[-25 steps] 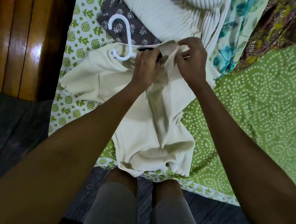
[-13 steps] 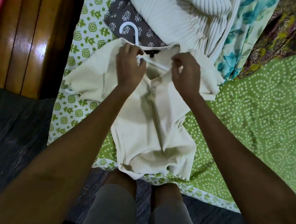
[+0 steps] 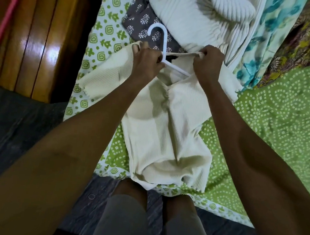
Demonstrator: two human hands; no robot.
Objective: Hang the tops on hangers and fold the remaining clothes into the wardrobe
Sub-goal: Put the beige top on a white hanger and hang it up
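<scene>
While the cream top (image 3: 165, 122) lies flat on the green sheet (image 3: 284, 115), the white hanger (image 3: 163, 41) sits half inside its neckline, hook poking out. The left hand (image 3: 146, 63) pinches the left shoulder seam and the right hand (image 3: 207, 63) grips the right one. This first top looks nearly hung; the white knit (image 3: 199, 11), grey print (image 3: 140, 26) and floral pieces (image 3: 268, 33) remain untouched.

no readable txt, labels or nos. anywhere
</scene>
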